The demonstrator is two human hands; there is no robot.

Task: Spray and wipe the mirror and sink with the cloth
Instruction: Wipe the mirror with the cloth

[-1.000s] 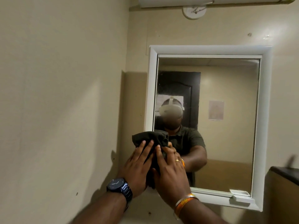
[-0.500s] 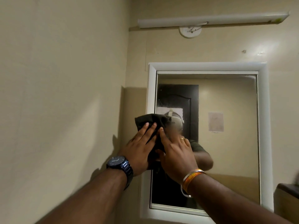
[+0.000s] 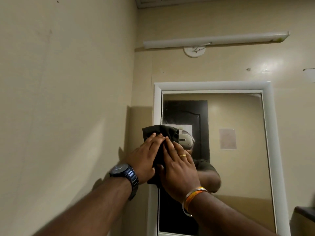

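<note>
A white-framed mirror (image 3: 238,164) hangs on the beige wall. A dark green cloth (image 3: 162,133) is pressed flat against the mirror's left edge, overlapping the frame. My left hand (image 3: 144,159), with a dark watch on its wrist, lies flat on the cloth's left part. My right hand (image 3: 179,167), with a gold ring and orange bangles, presses the cloth beside it. Both palms cover most of the cloth. The sink and any spray bottle are out of view.
A side wall (image 3: 68,116) stands close on the left. Above the mirror hangs a white tube light (image 3: 214,40) with a round fitting (image 3: 194,51). A dark ledge (image 3: 305,213) shows at the lower right. The mirror reflects a dark door and a person.
Both hands have slid the cloth upward along the mirror's left edge. The view has tilted up, so the mirror's bottom edge has left the frame.
</note>
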